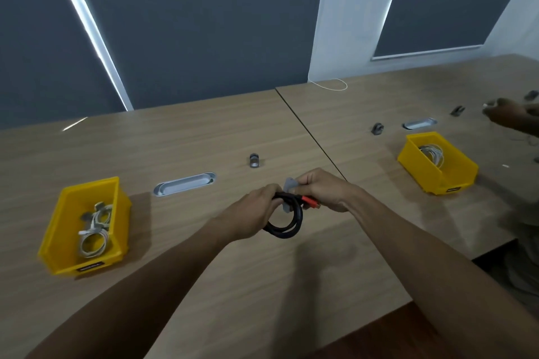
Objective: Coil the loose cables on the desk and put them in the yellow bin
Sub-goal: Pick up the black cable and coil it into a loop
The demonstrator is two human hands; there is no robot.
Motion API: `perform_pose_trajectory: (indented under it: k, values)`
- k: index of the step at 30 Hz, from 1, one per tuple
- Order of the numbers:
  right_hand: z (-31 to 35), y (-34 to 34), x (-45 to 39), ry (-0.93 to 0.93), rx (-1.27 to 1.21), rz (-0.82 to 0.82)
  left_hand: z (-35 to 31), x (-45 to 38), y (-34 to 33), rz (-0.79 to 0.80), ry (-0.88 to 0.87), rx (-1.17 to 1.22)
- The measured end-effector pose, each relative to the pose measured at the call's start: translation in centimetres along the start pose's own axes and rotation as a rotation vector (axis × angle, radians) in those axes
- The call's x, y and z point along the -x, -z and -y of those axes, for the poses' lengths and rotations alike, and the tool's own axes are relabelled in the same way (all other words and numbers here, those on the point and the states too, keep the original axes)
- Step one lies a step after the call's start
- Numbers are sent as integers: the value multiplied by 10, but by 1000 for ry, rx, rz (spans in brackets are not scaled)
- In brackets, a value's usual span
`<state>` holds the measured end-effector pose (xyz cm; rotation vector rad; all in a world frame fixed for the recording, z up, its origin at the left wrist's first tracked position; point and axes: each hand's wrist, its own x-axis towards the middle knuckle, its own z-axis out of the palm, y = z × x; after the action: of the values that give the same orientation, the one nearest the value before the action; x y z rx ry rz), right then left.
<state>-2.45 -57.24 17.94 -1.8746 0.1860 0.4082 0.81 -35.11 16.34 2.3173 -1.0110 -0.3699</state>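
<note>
A black cable (287, 223) with red connector ends is wound into a small coil that hangs over the middle of the wooden desk (204, 137). My left hand (256, 207) grips the top of the coil. My right hand (323, 191) pinches the red ends together with a grey strap (288, 183) that wraps around the bundle. The yellow bin (55, 230) stands at the left of the desk and holds coiled white cables (94, 230).
A second yellow bin (460, 169) with a white cable stands at the right, near another person's hand (513, 115). Two oval metal cable ports (183, 183) (420, 123), small grey clips (254, 160) (377, 129) and a thin white cord (335, 86) lie on the desks.
</note>
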Motion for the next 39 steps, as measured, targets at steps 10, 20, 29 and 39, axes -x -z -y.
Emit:
perform_pose_trajectory:
  k: [10, 20, 29, 39]
  values:
    - [19, -10, 4, 39, -222, 38, -3, -1, 10, 9, 60, 123]
    - [19, 0, 4, 259, -55, 89, -15, -10, 20, 11, 40, 289]
    - [13, 12, 8, 240, -6, 101, -25, -14, 15, 9, 36, 317]
    - [2, 21, 13, 263, -38, 49, -35, -19, 11, 12, 26, 326]
